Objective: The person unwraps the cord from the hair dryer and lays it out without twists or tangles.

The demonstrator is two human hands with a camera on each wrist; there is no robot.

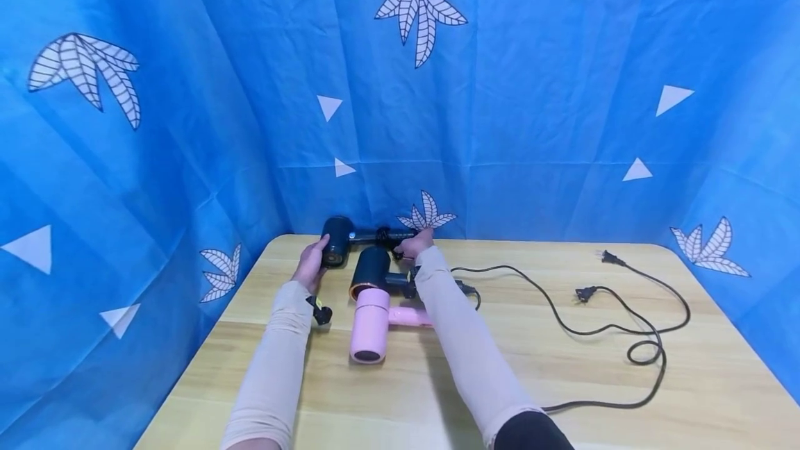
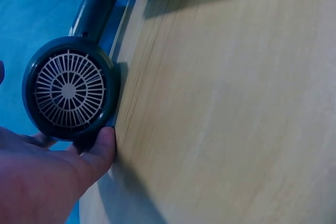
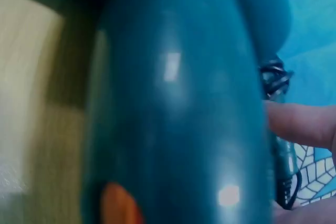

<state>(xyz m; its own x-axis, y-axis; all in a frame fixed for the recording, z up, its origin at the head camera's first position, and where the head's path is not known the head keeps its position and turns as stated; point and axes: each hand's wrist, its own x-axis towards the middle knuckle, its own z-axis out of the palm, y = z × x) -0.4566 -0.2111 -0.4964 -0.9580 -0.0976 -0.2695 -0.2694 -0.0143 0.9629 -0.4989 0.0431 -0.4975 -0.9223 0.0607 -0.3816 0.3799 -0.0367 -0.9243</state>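
Note:
A dark green hair dryer point(image 1: 337, 238) lies at the table's far edge, its handle pointing right with a cord bundled around it. My left hand point(image 1: 310, 266) grips its barrel from the left, thumb and fingers around the end beside the round slotted grille point(image 2: 68, 90). At the handle's far end, my right hand point(image 1: 417, 244) holds it between thumb and fingers. A second dark green hair dryer point(image 1: 373, 268) with a gold rim lies just nearer. Its blurred, glossy surface point(image 3: 173, 103) hides much of the right wrist view. Closest is a pink hair dryer point(image 1: 370, 325), partly under the right forearm.
Black cords point(image 1: 556, 311) with two plugs point(image 1: 585, 294) loop across the right side of the wooden table point(image 1: 600, 360). A blue patterned curtain point(image 1: 531, 123) hangs behind and along both sides.

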